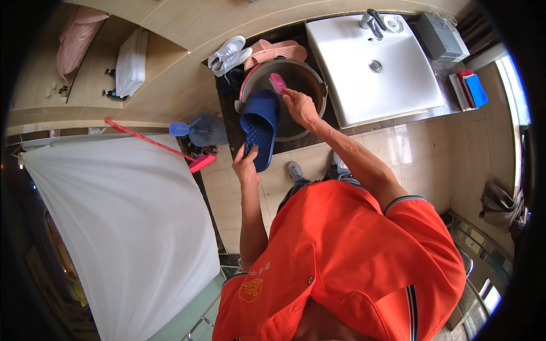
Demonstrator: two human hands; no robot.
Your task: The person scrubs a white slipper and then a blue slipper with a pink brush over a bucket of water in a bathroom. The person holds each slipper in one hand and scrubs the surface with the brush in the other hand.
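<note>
My left hand grips the heel end of a blue slide sandal, thumb on its footbed. The sandal's toe end is over a dark round bucket on the black counter. My right hand holds a pink scrubbing brush above the bucket, just right of the sandal's toe; the bristles and the sandal look close, but whether they touch I cannot tell. Behind the bucket lie pink slide sandals and white sneakers, with dark shoes at its left.
A white washbasin with a chrome faucet adjoins the bucket. Right of it are a grey box and folded cloths. To the left are a large plastic water bottle, a red-handled brush and a white curtain.
</note>
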